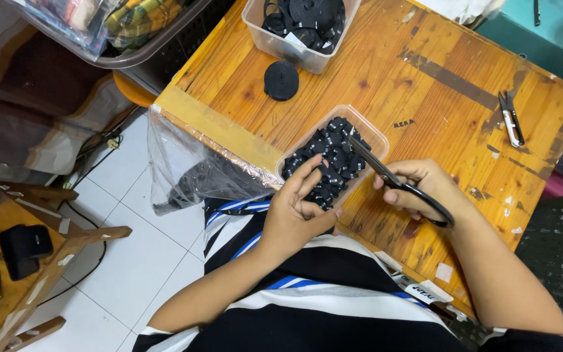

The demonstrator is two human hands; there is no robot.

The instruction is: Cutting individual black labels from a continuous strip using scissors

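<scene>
The right hand [418, 189] is closed around the handles of a pair of black scissors [395, 184], fingers through the loops. The blades extend away from this hand, up and to the left, with the tips over the clear plastic tub [374, 135] that stands just beyond both hands. The tub is filled with small black cut pieces [330, 156].

The left hand [298, 212] is level with the right hand and just beside it. Its fingers are partly curled, the index finger extended toward the tub. Thumb and fingertips are drawn together at the tub's near edge; whether they pinch a piece cannot be determined.

Both hands work above the near edge of the wooden worktop [425, 98]. Beyond the left hand, a black coiled roll [281, 80] lies flat on the worktop. A second clear tub [275, 42] holding more black rolls stands just behind it. Well apart from the right hand, toward the far right corner, lies a small pair of thread snips [510, 118]. A clear plastic bag [187, 169] hangs from the worktop edge beside the left hand.
</scene>
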